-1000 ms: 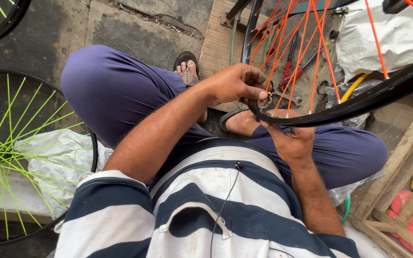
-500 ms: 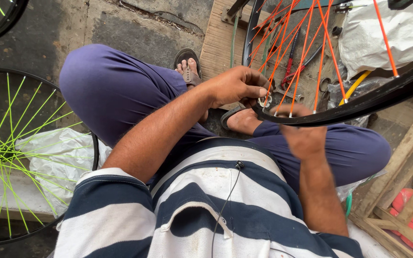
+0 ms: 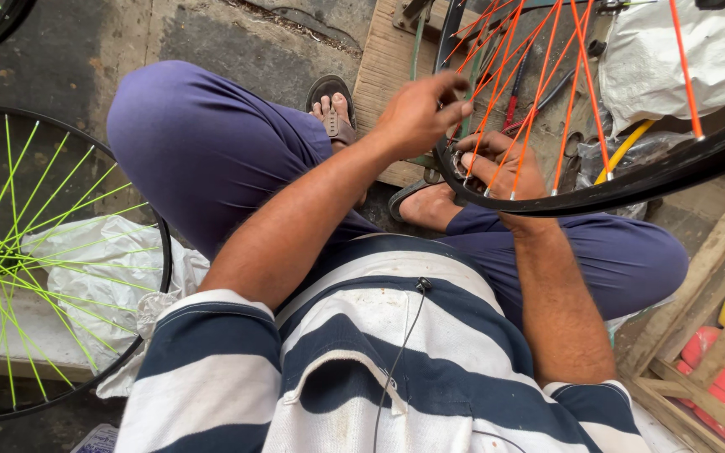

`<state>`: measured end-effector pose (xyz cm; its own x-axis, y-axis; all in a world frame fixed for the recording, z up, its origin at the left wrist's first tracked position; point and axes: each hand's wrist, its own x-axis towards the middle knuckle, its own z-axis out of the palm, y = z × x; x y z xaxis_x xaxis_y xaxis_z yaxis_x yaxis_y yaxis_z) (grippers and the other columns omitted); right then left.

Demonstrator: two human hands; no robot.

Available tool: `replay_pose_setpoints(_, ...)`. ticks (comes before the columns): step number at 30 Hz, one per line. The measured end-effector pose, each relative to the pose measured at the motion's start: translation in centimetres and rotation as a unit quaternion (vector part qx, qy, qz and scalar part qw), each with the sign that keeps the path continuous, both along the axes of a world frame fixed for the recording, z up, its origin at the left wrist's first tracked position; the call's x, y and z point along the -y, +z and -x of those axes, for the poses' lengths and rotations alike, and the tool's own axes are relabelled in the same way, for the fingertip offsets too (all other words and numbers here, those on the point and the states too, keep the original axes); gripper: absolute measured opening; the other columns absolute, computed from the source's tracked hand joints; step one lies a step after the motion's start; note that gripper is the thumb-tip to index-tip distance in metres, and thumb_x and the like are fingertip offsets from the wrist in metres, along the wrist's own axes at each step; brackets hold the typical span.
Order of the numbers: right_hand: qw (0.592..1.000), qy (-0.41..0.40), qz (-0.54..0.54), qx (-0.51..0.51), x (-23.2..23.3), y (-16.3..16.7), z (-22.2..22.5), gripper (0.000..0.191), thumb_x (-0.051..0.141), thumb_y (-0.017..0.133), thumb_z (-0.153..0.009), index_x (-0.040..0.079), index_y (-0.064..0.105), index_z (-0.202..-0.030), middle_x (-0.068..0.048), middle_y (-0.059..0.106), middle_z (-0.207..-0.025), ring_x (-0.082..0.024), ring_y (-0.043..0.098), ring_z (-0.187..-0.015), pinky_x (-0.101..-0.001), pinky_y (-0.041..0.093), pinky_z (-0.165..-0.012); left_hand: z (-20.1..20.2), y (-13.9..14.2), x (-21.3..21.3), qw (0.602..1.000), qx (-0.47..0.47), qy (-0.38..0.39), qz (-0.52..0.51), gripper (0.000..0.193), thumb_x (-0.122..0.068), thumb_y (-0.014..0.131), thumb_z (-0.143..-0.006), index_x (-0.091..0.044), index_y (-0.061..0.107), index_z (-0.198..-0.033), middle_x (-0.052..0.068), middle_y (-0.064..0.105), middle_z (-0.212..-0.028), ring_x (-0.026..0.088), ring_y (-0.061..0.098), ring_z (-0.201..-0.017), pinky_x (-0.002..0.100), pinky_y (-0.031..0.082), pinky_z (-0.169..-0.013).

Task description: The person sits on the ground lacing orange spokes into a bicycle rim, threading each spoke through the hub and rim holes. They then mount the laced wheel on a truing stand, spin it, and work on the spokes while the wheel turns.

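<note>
Gripping the black wheel rim (image 3: 631, 186) at its lower inner edge, right hand (image 3: 501, 168) curled around it among the orange spokes (image 3: 539, 92) | left hand (image 3: 417, 113) loosely bent, fingertips on a spoke just above | rim over the lap, above the wooden board (image 3: 388, 67) | green-spoked wheel (image 3: 35, 260) at left on the floor.

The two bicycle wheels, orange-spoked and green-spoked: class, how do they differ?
The orange-spoked wheel is at the person's knees, with the left hand and right hand on it; the green-spoked wheel stands untouched to the left, over white plastic sheeting. Both have black rims.
</note>
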<state>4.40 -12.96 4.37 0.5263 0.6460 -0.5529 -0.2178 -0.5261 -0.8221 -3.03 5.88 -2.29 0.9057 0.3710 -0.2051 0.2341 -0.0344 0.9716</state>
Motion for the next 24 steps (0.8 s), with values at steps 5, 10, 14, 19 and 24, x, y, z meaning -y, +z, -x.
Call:
replay_pose_setpoints(5, 0.98, -0.103, -0.102, 0.136, 0.2, -1.1, 1.0, 0.016, 0.003, 0.064, -0.108, -0.001, 0.065, -0.123, -0.005, 0.069, -0.099, -0.009, 0.064, -0.083, -0.0223, 0.052, -0.07, -0.2, -1.5, 0.8, 0.999, 0.015, -0.012, -0.044, 0.026, -0.022, 0.073, -0.09, -0.009, 0.072, -0.112, 0.013, 0.077, -0.096, 0.028, 0.073, -0.087, 0.039, 0.056, -0.074)
replay_pose_setpoints(10, 0.974, -0.09, -0.061, 0.2, 0.1, -3.0, 0.2, 0.022, 0.001, 0.065, -0.102, -0.002, 0.064, -0.124, -0.005, 0.072, -0.103, -0.009, 0.07, -0.088, -0.0235, 0.059, -0.075, 0.3, -0.9, 0.5, 0.999, 0.034, -0.03, -0.01, 0.023, -0.017, 0.074, -0.089, -0.008, 0.071, -0.11, 0.011, 0.075, -0.092, 0.026, 0.074, -0.083, 0.038, 0.056, -0.073)
replay_pose_setpoints(14, 0.988, -0.066, -0.083, 0.109, -0.2, -3.9, 0.5, 0.023, -0.001, 0.067, -0.1, -0.004, 0.064, -0.123, -0.006, 0.073, -0.108, -0.009, 0.07, -0.095, -0.0239, 0.059, -0.082, 0.6, -0.3, 0.3, 0.997, 0.031, -0.052, 0.04, 0.02, -0.016, 0.073, -0.089, -0.007, 0.07, -0.107, 0.008, 0.071, -0.089, 0.024, 0.076, -0.079, 0.037, 0.057, -0.071)
replay_pose_setpoints(19, 0.99, -0.032, -0.041, 0.129, 0.1, -2.9, 1.2, 0.022, -0.002, 0.069, -0.099, -0.005, 0.066, -0.121, -0.009, 0.073, -0.106, -0.01, 0.07, -0.092, -0.0246, 0.058, -0.079, 0.9, -0.4, 0.2, 0.996, 0.08, -0.035, -0.018, 0.02, -0.017, 0.074, -0.087, -0.007, 0.071, -0.104, 0.009, 0.072, -0.092, 0.025, 0.072, -0.084, 0.038, 0.057, -0.073)
replay_pose_setpoints(24, 0.993, 0.005, -0.083, 0.084, 0.3, -2.7, 0.7, 0.031, -0.001, 0.064, -0.101, -0.005, 0.063, -0.132, -0.01, 0.071, -0.116, -0.012, 0.07, -0.106, -0.0249, 0.058, -0.094, 1.1, -0.4, 0.2, 0.995, -0.001, -0.093, -0.031, 0.027, -0.03, 0.075, -0.09, -0.008, 0.07, -0.107, 0.01, 0.075, -0.09, 0.028, 0.073, -0.084, 0.04, 0.055, -0.072)
